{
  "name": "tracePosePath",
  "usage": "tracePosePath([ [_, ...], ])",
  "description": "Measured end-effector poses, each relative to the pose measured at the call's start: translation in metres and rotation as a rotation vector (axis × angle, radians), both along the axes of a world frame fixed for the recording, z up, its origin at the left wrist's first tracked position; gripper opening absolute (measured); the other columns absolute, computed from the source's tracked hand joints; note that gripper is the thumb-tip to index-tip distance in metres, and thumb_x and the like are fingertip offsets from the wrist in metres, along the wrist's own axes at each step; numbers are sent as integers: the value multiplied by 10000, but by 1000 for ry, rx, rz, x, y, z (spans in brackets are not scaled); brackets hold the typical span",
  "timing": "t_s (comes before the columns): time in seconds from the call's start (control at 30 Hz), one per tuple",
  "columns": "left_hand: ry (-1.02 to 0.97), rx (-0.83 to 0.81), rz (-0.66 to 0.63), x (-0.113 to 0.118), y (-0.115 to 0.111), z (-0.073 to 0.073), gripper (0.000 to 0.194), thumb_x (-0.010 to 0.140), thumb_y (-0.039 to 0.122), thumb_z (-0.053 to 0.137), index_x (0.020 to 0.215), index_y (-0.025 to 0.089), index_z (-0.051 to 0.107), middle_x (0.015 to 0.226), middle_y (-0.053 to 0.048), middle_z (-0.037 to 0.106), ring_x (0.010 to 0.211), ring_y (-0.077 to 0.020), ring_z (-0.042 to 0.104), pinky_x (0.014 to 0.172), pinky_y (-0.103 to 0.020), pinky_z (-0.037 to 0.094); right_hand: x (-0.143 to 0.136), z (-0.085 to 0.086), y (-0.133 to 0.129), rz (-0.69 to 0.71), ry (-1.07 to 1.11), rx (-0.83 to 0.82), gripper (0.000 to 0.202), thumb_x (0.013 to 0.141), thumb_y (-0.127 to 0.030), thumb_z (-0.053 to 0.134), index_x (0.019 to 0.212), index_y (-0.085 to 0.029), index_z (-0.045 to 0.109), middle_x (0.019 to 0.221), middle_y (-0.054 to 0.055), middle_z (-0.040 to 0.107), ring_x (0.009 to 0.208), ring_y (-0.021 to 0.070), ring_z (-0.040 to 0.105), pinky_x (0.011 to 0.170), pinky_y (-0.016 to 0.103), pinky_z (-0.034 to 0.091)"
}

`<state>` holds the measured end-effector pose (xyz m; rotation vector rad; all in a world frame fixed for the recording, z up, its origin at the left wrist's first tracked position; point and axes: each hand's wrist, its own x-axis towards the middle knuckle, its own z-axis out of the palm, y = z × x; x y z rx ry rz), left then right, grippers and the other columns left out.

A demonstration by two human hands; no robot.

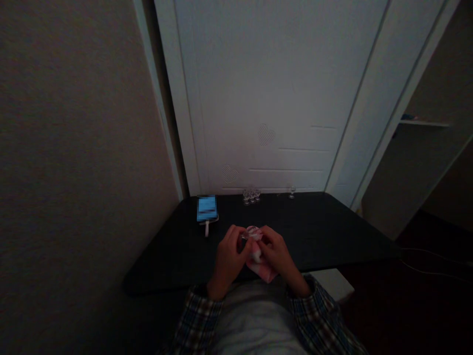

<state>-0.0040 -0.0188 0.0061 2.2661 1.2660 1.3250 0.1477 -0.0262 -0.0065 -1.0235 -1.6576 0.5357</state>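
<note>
left hand [229,252], right hand [275,251] snug on clear glass [253,230] and pink cloth [263,270], its length bodyward

Left hand [229,254] and right hand [276,251] hold a clear glass [253,230] and pink cloth [263,270] at a black table [325,229]

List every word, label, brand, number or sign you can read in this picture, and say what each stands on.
No readable text anywhere.
Blue screen on the dark table: blocky, blurred; nothing can be read.
White panel: hatched hearts and plain lines, no letters.
Pink-and-white cloth at the left hand and right hand: no legible lettering.
</note>
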Motion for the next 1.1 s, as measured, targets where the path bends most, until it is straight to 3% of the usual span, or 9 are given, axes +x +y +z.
tracePosePath([
  [0.07, 15, 2, -9, 1, 0, 1, 146, 849, 313, 455, 875, 186, 521, 782, 0, 480, 650, -129, 469, 601, -251, 371, 0, 0, 0, -52, -5, 12, 116, 833, -224, 492, 844, -195, 604, 821, 13, 597, 725, 136, 539, 644, 227, 409],
  [0.2, 48, -1, -34, 2, 0, 1, 151, 851, 314, 446, 866, 189, 530, 771, 0, 495, 647, -132, 470, 604, -250, 368, 0, 0, -1, -114, 38, 6, 102, 822, -205, 497, 873, -198, 585, 828, 9, 599, 741, 138, 546, 647, 225, 409],
  [0.6, 81, -34, -42, 2, 2, 0, 232, 858, 373, 411, 868, 190, 554, 726, -3, 532, 646, -142, 492, 594, -250, 365, -1, 1, -3, -137, 80, -43, 96, 837, -255, 479, 880, -201, 547, 779, -8, 609, 700, 132, 565, 618, 215, 409],
  [0.93, 90, -64, -7, 1, 1, 0, 287, 856, 378, 401, 696, 177, 530, 596, 24, 517, 563, -116, 478, 524, -220, 313, 1, -6, 1, -167, 95, -80, 129, 805, -290, 527, 902, -205, 516, 671, -37, 554, 561, 115, 499, 525, 210, 369],
  [1.1, 86, -68, -1, 1, 2, -2, 287, 855, 374, 401, 685, 176, 522, 586, 27, 503, 559, -112, 467, 527, -220, 310, 1, -6, 3, -140, 36, -59, 116, 820, -295, 510, 796, -194, 561, 702, -18, 562, 623, 120, 499, 567, 215, 364],
])
